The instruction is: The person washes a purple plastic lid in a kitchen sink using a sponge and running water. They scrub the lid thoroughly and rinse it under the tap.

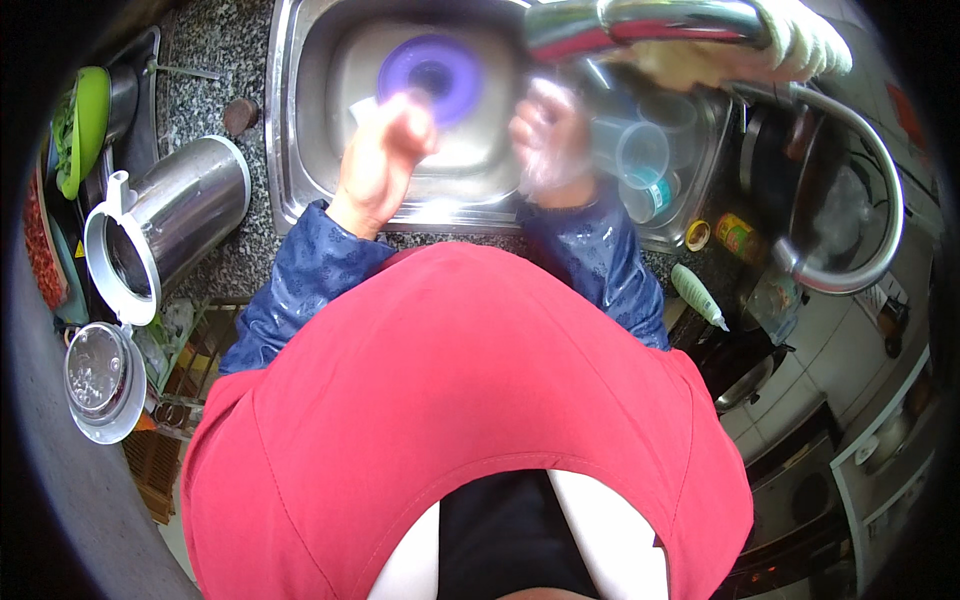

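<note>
A round purple plastic piece (pixel 466 82) lies in the stainless steel sink basin (pixel 322 142). My left hand (pixel 382 161) is over the basin's near left part, fingers curled and blurred, with a small white thing (pixel 363 111) beside it. Whether it grips that thing cannot be told. My right hand (pixel 551 142) is over the basin's right edge, fingers bent. Something clear and shiny, plastic or water, blurs over it. Clear plastic cups (pixel 643 154) and a clear container with a teal label (pixel 649 199) stand just right of it, in the sink's right section.
A curved chrome faucet (pixel 675 21) with white cloth (pixel 810 41) wrapped on it crosses the upper right. On the granite counter at left lie a steel pitcher (pixel 191 217) and a brown round cap (pixel 241 116). A green squeeze tube (pixel 697 292) and a yellow-lidded jar (pixel 739 236) are at right.
</note>
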The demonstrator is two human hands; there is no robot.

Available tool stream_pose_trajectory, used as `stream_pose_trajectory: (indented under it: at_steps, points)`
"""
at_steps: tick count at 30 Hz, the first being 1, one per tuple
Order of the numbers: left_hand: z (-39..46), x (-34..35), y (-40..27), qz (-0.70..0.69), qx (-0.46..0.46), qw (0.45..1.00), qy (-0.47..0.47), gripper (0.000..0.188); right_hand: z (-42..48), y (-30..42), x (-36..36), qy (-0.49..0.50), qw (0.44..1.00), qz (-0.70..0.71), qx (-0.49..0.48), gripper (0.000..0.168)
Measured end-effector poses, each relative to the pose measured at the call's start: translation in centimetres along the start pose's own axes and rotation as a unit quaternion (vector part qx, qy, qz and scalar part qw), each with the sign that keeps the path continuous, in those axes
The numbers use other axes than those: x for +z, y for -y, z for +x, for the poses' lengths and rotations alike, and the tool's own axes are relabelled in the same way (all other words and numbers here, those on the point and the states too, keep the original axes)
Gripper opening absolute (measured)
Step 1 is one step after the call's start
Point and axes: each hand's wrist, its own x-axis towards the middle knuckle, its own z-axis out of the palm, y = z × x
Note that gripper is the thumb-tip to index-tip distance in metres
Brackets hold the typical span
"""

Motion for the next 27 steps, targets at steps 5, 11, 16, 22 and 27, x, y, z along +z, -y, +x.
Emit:
stream_pose_trajectory:
  at_steps: [5, 11, 16, 22, 27]
  points:
    - [0.0, -0.4, 0.5, -0.012, -0.02, 1.0, -0.018, 0.035, -1.5, -0.6, 1.4, -0.011, 0.998, -0.04, -0.044, 0.03]
    - [-0.1, 0.0, 0.5, -0.103, -0.064, 0.993, 0.011, 0.046, -2.3, -0.5, 1.5, 0.027, 0.992, -0.104, -0.058, 0.031]
    - [-0.3, 1.1, 0.1, -0.213, -0.111, 0.969, 0.051, 0.053, -2.1, -2.4, -0.2, 0.09, 0.654, -0.6, -0.452, 0.027]
    - [-0.6, 1.7, -0.1, -0.275, -0.112, 0.948, 0.112, 0.058, -3.5, -2.8, 1.6, 0.105, 0.91, -0.375, -0.14, 0.009]
    - [-0.9, 1.6, -0.1, -0.212, -0.088, 0.954, 0.194, 0.055, -5.8, -1.8, 2.9, 0.186, 0.944, -0.27, -0.038, 0.009]
